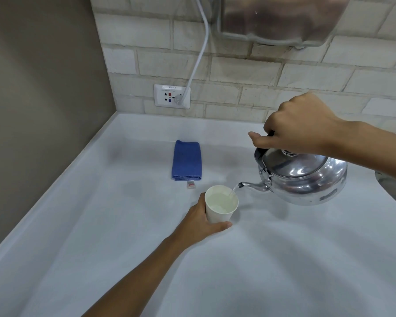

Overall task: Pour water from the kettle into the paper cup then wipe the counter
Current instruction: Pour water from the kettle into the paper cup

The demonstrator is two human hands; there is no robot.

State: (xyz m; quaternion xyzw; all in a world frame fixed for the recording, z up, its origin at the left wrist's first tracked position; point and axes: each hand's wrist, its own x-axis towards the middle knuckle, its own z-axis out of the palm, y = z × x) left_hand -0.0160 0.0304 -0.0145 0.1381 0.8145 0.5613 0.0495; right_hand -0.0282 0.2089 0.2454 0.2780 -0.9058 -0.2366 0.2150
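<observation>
A shiny metal kettle hangs tilted to the left above the white counter. My right hand is closed on its black handle from above. A thin stream of water runs from the spout into a white paper cup, which holds water and stands on the counter. My left hand wraps around the cup's left and near side. A folded blue cloth lies flat on the counter behind the cup, touched by neither hand.
A brick-tile wall runs along the back with a wall socket and a white cord plugged in. A metal appliance hangs on the wall at top right. A brown wall closes the left side. A sink edge shows at far right.
</observation>
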